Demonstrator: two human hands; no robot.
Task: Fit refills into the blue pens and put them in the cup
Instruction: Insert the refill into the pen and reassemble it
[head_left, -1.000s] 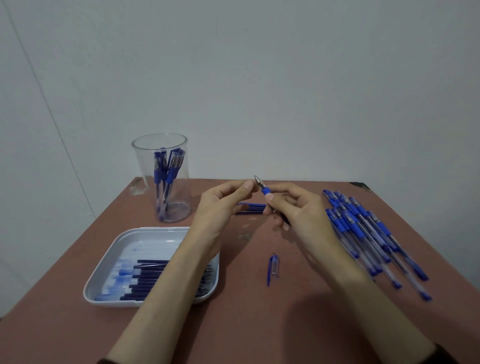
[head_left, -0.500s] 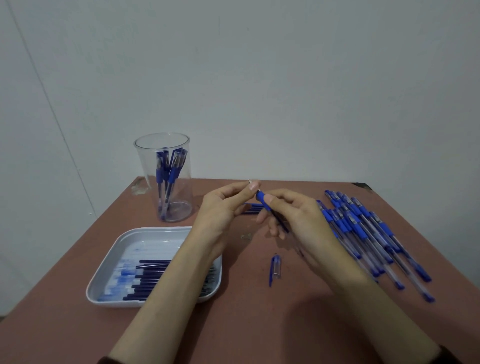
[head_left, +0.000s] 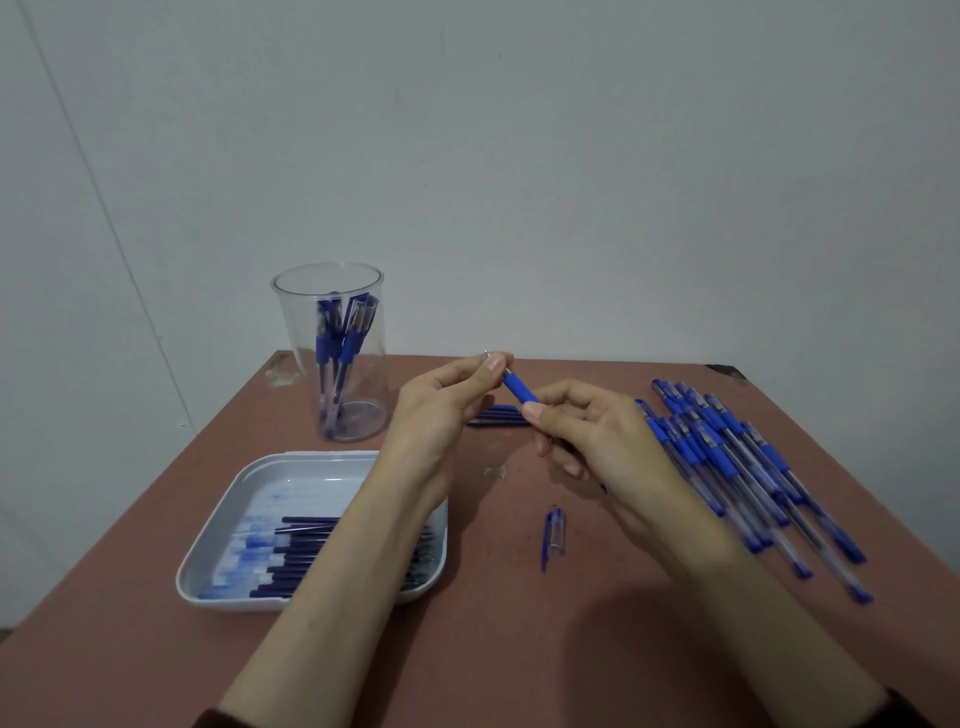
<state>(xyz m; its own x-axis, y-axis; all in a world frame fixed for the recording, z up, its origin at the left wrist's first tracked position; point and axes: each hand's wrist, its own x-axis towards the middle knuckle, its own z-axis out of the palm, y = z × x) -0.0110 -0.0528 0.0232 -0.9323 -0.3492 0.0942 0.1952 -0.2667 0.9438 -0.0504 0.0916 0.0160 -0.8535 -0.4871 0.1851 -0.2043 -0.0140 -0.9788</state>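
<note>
As left hand (head_left: 435, 411) pinches pen (head_left: 520, 390), right (head_left: 598, 437) grips

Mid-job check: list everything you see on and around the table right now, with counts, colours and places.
table: one, reddish-brown, under everything
wall: one, pale grey, behind the table
cup: one, clear, upright, far left
pens in cup: several, blue, leaning inside
tray: one, white, near left
refills: many, dark blue, lying in the tray
pen cap: one, clear with blue clip, near centre
pen pile: many, blue and clear, right side
loose sticks: a few, dark blue, behind the hands
held pen: one, blue grip, between both hands
left hand: pinches the held pen's tip end
right hand: holds its barrel
</note>
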